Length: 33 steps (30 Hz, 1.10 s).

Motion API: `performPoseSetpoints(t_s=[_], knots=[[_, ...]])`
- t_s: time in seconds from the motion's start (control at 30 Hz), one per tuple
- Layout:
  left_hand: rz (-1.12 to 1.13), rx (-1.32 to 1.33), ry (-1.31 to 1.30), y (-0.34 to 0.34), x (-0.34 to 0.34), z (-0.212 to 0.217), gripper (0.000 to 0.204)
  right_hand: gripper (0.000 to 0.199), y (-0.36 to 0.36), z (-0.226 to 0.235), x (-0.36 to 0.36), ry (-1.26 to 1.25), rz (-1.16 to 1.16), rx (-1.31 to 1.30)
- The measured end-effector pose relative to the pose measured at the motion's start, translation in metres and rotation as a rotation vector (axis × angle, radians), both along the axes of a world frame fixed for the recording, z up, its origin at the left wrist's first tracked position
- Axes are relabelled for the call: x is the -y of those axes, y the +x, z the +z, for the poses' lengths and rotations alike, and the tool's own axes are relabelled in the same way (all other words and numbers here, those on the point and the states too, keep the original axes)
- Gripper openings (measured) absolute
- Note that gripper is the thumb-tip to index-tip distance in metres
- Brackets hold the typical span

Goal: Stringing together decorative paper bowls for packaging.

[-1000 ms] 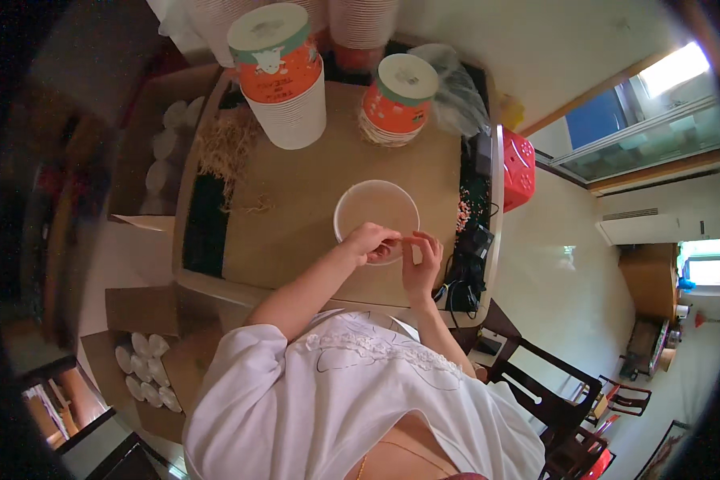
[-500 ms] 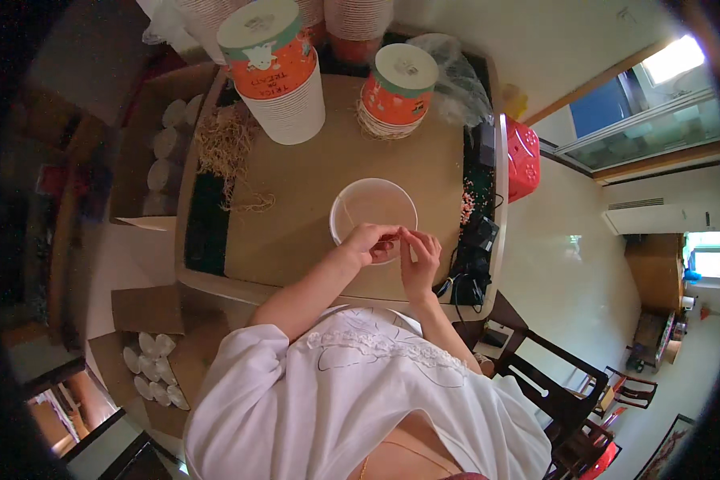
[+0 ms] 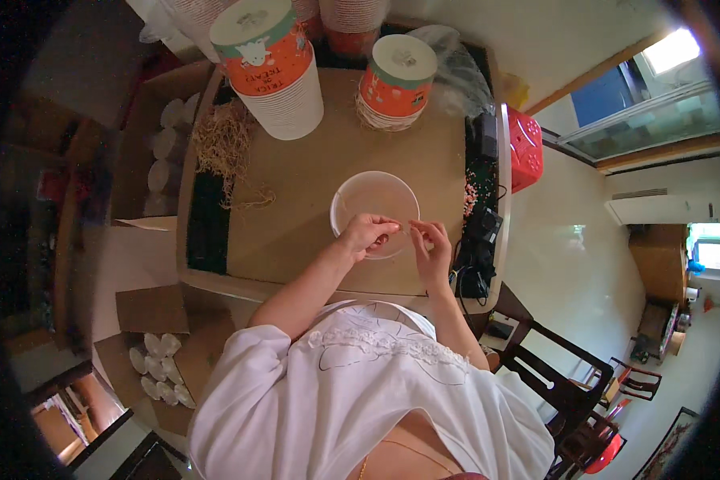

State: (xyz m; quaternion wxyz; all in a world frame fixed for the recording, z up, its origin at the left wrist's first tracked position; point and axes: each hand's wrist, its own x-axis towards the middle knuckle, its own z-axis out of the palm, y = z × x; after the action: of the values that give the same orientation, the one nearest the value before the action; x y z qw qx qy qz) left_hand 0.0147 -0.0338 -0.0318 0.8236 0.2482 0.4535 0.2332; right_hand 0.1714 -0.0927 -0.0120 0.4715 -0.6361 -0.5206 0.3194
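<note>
A round white tub stands on the brown board at the near middle of the table, its open mouth facing up. Over its near rim, my left hand has its thumb and fingers pinched together. Just to the right, my right hand is also closed in a pinch, its fingertips a short gap from the left ones. A tiny pale bit shows between the fingertips, too small to name. Loose tan strands lie in a tangle at the board's left side.
Upside-down stacks of orange paper tubs, one tall and one short, stand at the far side. Black devices with cables line the right edge near small pink beads. A red stool stands beyond; cardboard boxes lie left.
My fingertips, which met over the tub, have drawn slightly apart, the right hand shifting a little to the right. Both hands stay pinched.
</note>
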Motion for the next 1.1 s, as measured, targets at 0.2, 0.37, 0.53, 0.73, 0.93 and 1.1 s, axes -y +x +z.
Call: performPoseSetpoints(t_s=[0.2, 0.37, 0.53, 0.73, 0.93, 1.1], knots=[[-0.001, -0.078, 0.097, 0.002, 0.004, 0.002, 0.009, 0.007, -0.002, -0.002, -0.005, -0.138, 0.076, -0.024], [0.033, -0.030, 0.107, 0.000, 0.001, 0.010, 0.012, 0.005, 0.000, -0.003, -0.008, -0.111, 0.069, -0.097], [-0.026, -0.181, 0.305, 0.004, 0.005, 0.011, 0.012, 0.004, 0.001, -0.008, -0.008, -0.112, 0.077, -0.060], [-0.020, -0.339, 0.576, 0.009, 0.008, 0.006, 0.012, 0.005, -0.002, -0.008, -0.008, -0.040, 0.082, 0.044], [0.033, -0.316, 0.577, 0.008, 0.007, 0.002, 0.011, 0.014, -0.006, 0.007, -0.010, -0.003, 0.105, 0.143], [0.006, -0.353, 0.576, 0.007, 0.007, 0.006, 0.010, 0.015, -0.007, 0.012, -0.014, 0.169, 0.168, 0.402]])
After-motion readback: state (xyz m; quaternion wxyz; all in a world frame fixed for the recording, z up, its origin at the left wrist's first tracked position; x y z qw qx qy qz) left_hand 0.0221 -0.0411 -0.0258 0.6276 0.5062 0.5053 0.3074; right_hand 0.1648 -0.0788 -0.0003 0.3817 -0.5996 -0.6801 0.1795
